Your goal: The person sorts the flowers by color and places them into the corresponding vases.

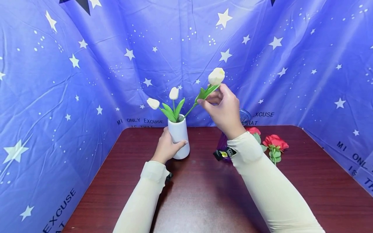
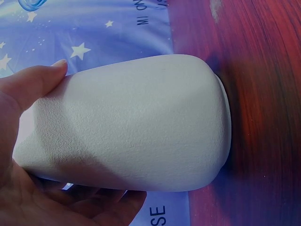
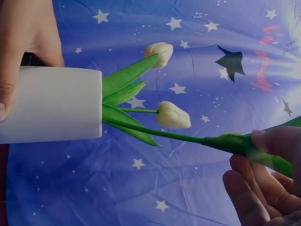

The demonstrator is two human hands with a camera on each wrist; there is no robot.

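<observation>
My left hand [image 1: 169,146] grips the white vase [image 1: 179,139], thumb on one side and fingers round the other, as the left wrist view also shows. Two white tulips [image 1: 174,93] with green leaves stand in the vase and lean out over its rim. Up and to the right, my right hand [image 1: 224,108] pinches a third white tulip [image 1: 216,76] by its leaves and stem, just below the bloom. In the right wrist view this tulip's stem [image 3: 178,137] slants down to the vase mouth, its lower end hidden there.
Behind my right wrist stands a purple and blue glass vase [image 1: 222,142], partly hidden. Red roses [image 1: 275,142] with green leaves lie to its right on the dark wooden table [image 1: 198,194]. A blue star-printed curtain [image 1: 180,48] hangs around the table's back and sides.
</observation>
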